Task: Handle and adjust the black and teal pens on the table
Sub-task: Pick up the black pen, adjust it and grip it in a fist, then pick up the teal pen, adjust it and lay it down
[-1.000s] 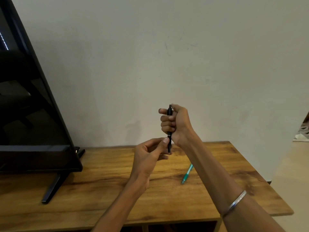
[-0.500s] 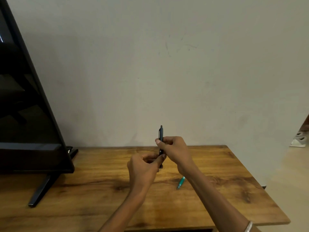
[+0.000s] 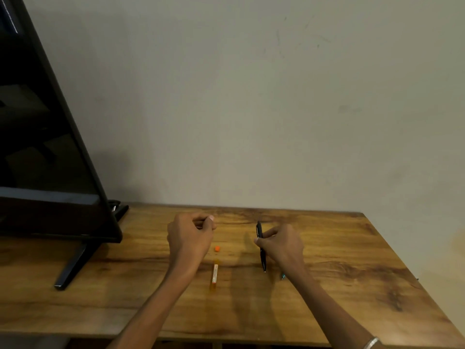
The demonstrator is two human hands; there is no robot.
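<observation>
On the wooden table (image 3: 352,248), right of centre: black pen (image 3: 261,248), standing steeply with its tip touching or just above the top, the right hand (image 3: 281,244) pinching it at mid-barrel, likely for setting it down under control. Teal pen (image 3: 283,276): lying under the right wrist, only its tip showing (the forearm is hiding the rest). Left hand (image 3: 188,235): hovering apart, fingers curling toward the thumb; whether it is pinching some small part, cannot tell. Orange cap (image 3: 217,248) and amber tube (image 3: 214,274) are lying between the hands. Monitor (image 3: 50,147) is occupying the left.
</observation>
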